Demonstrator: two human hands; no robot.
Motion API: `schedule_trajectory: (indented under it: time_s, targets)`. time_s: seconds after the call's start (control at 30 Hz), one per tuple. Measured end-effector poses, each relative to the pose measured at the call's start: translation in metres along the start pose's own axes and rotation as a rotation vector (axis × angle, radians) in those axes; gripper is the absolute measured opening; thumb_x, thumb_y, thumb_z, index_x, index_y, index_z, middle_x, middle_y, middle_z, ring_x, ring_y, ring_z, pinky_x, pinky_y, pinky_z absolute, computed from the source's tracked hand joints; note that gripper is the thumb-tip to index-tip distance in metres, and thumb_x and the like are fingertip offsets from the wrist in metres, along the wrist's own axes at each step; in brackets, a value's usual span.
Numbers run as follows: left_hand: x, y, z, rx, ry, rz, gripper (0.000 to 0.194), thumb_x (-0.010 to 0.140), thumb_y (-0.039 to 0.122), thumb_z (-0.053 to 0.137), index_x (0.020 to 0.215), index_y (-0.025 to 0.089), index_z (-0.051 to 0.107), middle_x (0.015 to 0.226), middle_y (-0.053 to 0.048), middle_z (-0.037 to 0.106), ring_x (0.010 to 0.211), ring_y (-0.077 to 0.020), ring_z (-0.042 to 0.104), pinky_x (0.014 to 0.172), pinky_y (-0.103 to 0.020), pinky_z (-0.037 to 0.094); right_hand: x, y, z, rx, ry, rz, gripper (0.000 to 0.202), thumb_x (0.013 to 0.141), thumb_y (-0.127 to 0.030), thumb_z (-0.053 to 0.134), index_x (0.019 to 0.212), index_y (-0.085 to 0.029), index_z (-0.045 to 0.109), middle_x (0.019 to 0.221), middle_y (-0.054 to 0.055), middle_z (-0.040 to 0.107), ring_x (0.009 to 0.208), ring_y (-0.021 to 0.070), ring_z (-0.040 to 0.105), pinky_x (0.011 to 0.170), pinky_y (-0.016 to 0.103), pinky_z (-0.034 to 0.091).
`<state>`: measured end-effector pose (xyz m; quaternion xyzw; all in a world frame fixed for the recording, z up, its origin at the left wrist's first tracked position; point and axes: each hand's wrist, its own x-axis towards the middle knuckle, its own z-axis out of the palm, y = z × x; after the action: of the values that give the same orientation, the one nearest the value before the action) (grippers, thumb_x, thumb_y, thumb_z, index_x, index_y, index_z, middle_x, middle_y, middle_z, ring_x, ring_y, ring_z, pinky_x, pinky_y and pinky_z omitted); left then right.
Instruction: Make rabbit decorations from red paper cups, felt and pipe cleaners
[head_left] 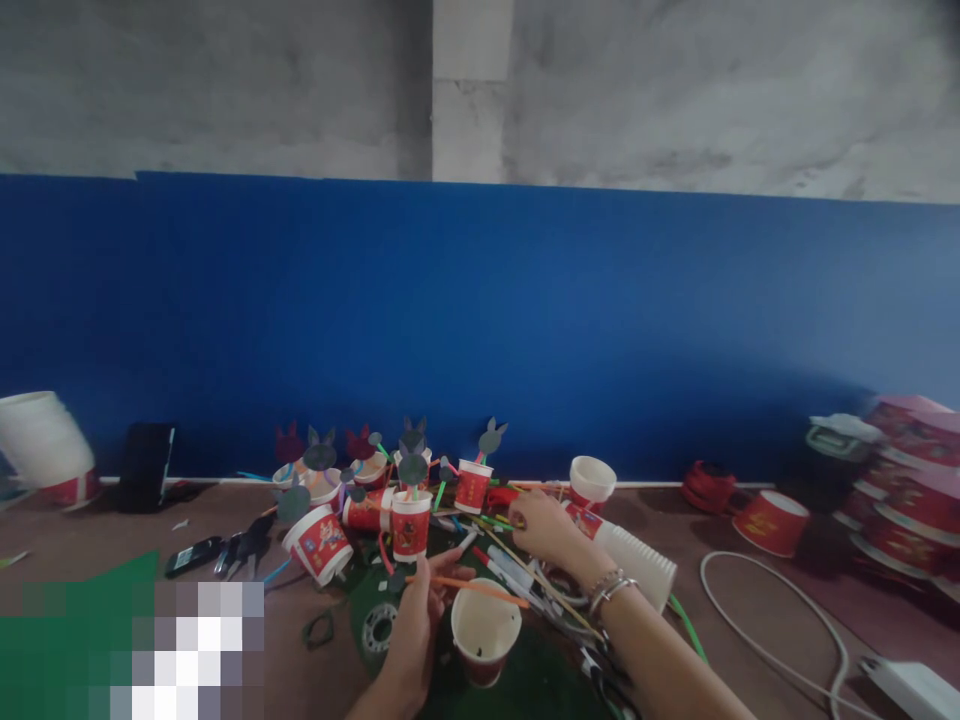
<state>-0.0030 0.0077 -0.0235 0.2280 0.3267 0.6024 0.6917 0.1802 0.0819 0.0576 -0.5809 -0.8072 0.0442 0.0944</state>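
My left hand pinches an orange straw, which stretches to the right across the mouth of an open paper cup. The cup's white inside faces me, with small dark specks in it. Beyond it my right hand reaches into a heap of straws and pens, fingers bent together; what lies in them is hidden. White-bodied markers lie below that hand. Just past my left hand stands a red paper cup with a dark paper rabbit head on top.
More decorated cups crowd the back, one red cup tilted. A nested cup stack lies right of my wrist. Scissors, a white cable, a phone and red paper tubs are around. A blue wall panel stands behind.
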Motion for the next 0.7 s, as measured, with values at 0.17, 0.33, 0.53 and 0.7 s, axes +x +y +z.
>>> schedule_trajectory:
  time_s: [0.17, 0.33, 0.53, 0.7]
  targets:
    - [-0.002, 0.000, -0.001, 0.063, -0.017, 0.020, 0.055, 0.073, 0.060, 0.058, 0.103, 0.015, 0.066, 0.087, -0.009, 0.070, 0.083, -0.0229, 0.064, 0.078, -0.034, 0.047, -0.009, -0.023, -0.009, 0.294, 0.085, -0.125, 0.019, 0.069, -0.014, 0.050, 0.079, -0.016, 0.066, 0.079, 0.004, 0.067, 0.073, 0.0141, 0.058, 0.065, 0.020, 0.041]
    - [-0.008, 0.003, 0.006, 0.078, -0.118, 0.004, 0.056, 0.077, 0.055, 0.057, 0.119, 0.018, 0.059, 0.101, -0.010, 0.070, 0.095, -0.0261, 0.063, 0.083, -0.034, 0.045, -0.021, -0.053, -0.007, 0.479, -0.036, -0.322, 0.017, 0.067, -0.014, 0.054, 0.073, -0.018, 0.069, 0.077, 0.000, 0.071, 0.068, 0.0120, 0.058, 0.062, 0.018, 0.040]
    - [-0.013, 0.007, 0.011, 0.037, -0.125, -0.041, 0.065, 0.074, 0.054, 0.061, 0.129, 0.020, 0.050, 0.104, -0.012, 0.070, 0.098, -0.0288, 0.063, 0.085, -0.037, 0.044, -0.011, -0.037, -0.002, 0.481, -0.175, -0.218, 0.023, 0.078, -0.026, 0.050, 0.077, -0.017, 0.072, 0.074, 0.000, 0.070, 0.069, 0.0131, 0.060, 0.058, 0.018, 0.041]
    - [-0.009, 0.000, 0.003, 0.012, -0.116, -0.073, 0.069, 0.077, 0.056, 0.057, 0.133, 0.018, 0.045, 0.096, -0.012, 0.072, 0.093, -0.0296, 0.065, 0.084, -0.040, 0.044, 0.016, 0.000, 0.014, 0.220, -0.026, 0.110, 0.028, 0.078, -0.017, 0.045, 0.071, -0.013, 0.071, 0.071, 0.008, 0.069, 0.066, 0.0171, 0.061, 0.061, 0.024, 0.040]
